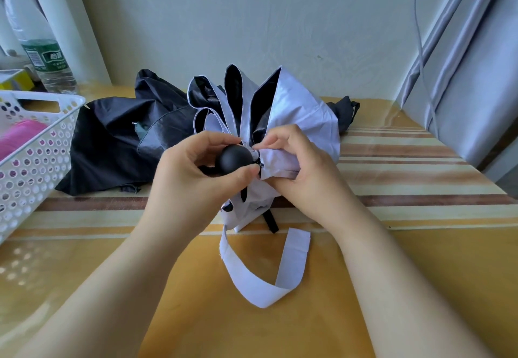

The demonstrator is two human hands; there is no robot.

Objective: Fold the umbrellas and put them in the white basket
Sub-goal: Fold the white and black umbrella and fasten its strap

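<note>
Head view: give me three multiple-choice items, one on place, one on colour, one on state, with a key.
1. Where is the white basket?
A. at the table's left edge
B. against the right wall
C. behind the black umbrella

2. What colour is the thing inside the basket?
A. green
B. pink
C. yellow

3. What is the left hand doing?
A. lying flat on the table
B. gripping the black knob of the pale umbrella
C. lifting the basket

Key: 1 A, the basket sits far left. 2 B, a pink bundle shows over its rim. 3 B, fingers curl round the knob while the right hand pinches the fabric.
</note>
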